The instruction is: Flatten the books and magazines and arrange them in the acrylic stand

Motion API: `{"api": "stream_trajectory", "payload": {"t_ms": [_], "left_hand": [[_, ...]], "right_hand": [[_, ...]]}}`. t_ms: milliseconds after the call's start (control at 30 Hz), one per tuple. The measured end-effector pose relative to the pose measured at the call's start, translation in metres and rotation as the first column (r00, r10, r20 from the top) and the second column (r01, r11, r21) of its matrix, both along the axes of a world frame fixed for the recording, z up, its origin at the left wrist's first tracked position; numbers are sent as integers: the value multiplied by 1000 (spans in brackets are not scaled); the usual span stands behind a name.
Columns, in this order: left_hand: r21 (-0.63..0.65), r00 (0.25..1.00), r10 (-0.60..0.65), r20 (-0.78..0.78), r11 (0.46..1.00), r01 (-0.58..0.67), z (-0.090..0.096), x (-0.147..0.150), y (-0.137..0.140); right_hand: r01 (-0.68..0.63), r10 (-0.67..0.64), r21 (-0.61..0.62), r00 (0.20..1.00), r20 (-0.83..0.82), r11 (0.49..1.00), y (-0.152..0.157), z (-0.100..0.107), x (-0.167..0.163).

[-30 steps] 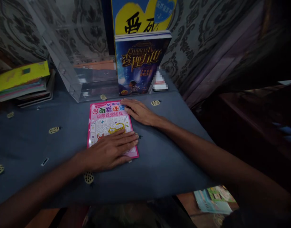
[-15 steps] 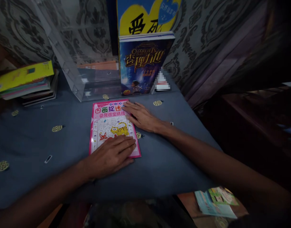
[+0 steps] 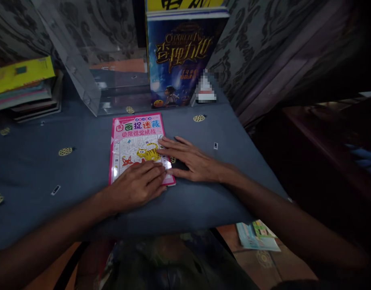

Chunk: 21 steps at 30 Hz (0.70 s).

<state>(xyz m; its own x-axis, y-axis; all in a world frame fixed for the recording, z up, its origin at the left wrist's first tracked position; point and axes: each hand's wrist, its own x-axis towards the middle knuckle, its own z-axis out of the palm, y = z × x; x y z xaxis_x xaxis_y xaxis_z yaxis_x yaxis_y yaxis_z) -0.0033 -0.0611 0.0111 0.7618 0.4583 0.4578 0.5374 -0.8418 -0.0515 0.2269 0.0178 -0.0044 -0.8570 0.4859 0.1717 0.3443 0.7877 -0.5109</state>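
A pink-bordered picture book (image 3: 137, 135) lies flat on the table, its cover showing a yellow tiger and a red fox. Across its lower edge rests my left hand (image 3: 137, 187), palm down with fingers stretched out; the hand hides the bottom of the cover. My right hand (image 3: 191, 159) lies at the book's right side, fingers spread, fingertips on the cover's right edge. The fingertips of the two hands come close together near the lower right corner. Neither hand is wrapped round the book.
Behind the book stands a clear plastic rack (image 3: 119, 94) with upright books, a dark blue one (image 3: 179, 60) in front. A stack of books (image 3: 25, 86) lies at the left. The grey tablecloth (image 3: 82, 177) has pineapple prints. Papers (image 3: 258, 237) lie on the floor, lower right.
My right hand has slid down the book's right edge from the top corner, uncovering the title. My left hand stays on the lower part. The camera view has shifted slightly.
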Motion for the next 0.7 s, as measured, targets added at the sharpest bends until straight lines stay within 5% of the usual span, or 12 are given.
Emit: {"api": "stream_trajectory", "payload": {"t_ms": [700], "left_hand": [[-7, 1000, 14, -17, 1000, -14, -1, 1, -1]], "right_hand": [[-56, 57, -62, 998, 14, 997, 6, 0, 3]]}}
